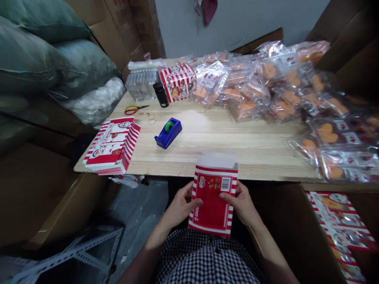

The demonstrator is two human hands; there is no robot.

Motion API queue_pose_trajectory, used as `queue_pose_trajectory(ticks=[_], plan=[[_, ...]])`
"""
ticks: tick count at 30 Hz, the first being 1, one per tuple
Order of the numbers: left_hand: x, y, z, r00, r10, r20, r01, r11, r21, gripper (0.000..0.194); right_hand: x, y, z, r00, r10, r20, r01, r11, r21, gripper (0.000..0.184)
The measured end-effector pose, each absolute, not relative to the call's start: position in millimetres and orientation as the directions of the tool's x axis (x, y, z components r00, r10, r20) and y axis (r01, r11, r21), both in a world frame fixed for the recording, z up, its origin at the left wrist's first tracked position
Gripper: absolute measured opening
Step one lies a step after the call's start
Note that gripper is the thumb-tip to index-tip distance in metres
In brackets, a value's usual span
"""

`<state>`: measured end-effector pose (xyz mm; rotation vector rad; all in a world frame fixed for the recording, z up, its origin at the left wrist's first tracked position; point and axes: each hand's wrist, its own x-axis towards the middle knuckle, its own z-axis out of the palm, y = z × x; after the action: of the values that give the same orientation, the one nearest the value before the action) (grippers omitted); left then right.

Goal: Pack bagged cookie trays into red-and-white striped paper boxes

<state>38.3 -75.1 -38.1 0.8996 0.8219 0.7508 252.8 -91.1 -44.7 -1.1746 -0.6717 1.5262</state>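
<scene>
Both of my hands grip a flat red-and-white striped paper carton (213,201) just below the table's front edge. It shows a barcode and small printed pictures, and its white top flap sticks up over the edge. My left hand (181,204) holds its left side, and my right hand (240,203) holds its right side, with the fingers on the front. A stack of similar flat cartons (112,146) lies on the pine table (237,146) at the left, beyond my left hand.
On the table are a blue tape dispenser (167,133), red-handled scissors (134,109), rubber bands (151,118), a black bottle (160,94), a made-up striped box (177,82), clear plastic trays (141,84) and many bagged orange heart-shaped items (284,98). Large sacks (44,59) stand at the left.
</scene>
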Motion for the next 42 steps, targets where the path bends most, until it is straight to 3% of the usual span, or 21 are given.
queue_pose_trajectory(ticks=[5,9,13,16,19,25,29,33,38,42], plan=[[27,-61,-46,0.410,0.852,-0.327,-0.225,0.442,0.869,0.041,240,-89,-59,-0.006,0.936,-0.351,-0.400,-0.324,-0.857,0.041],[30,-60,-55,0.300,0.886,-0.354,-0.224,0.426,0.877,0.048,237,-87,-67,-0.048,0.933,-0.357,-0.397,-0.345,-0.850,0.044],[37,-59,-52,0.133,0.976,-0.171,-0.219,0.197,0.956,0.061,236,-88,-65,-0.022,0.930,-0.367,-0.373,-0.348,-0.860,0.047],[37,-55,-44,0.084,0.992,-0.098,-0.199,0.113,0.973,0.049,237,-92,-60,-0.031,0.930,-0.367,-0.345,-0.355,-0.869,0.045],[34,-52,-42,0.087,0.991,-0.104,-0.153,0.116,0.981,0.040,239,-96,-59,-0.069,0.928,-0.367,-0.305,-0.370,-0.878,0.041],[23,-48,-48,0.135,0.982,-0.128,0.131,0.111,0.985,0.027,238,-97,-66,-0.151,0.930,-0.336,-0.217,-0.363,-0.906,0.046],[19,-44,-47,0.155,0.980,-0.123,0.149,0.100,0.984,0.028,243,-93,-57,0.057,0.989,-0.137,-0.273,-0.116,-0.955,0.059],[19,-40,-43,0.233,0.966,-0.108,0.158,0.072,0.985,0.029,254,-88,-42,0.126,0.991,0.037,-0.150,0.056,-0.987,0.036],[20,-40,-39,0.291,0.954,-0.078,0.165,0.030,0.986,0.032,261,-83,-38,0.065,0.998,-0.006,0.008,-0.007,-1.000,0.028],[19,-41,-40,0.357,0.931,-0.078,0.173,0.016,0.985,0.035,262,-79,-47,0.048,0.996,-0.077,-0.023,-0.076,-0.997,0.026]])
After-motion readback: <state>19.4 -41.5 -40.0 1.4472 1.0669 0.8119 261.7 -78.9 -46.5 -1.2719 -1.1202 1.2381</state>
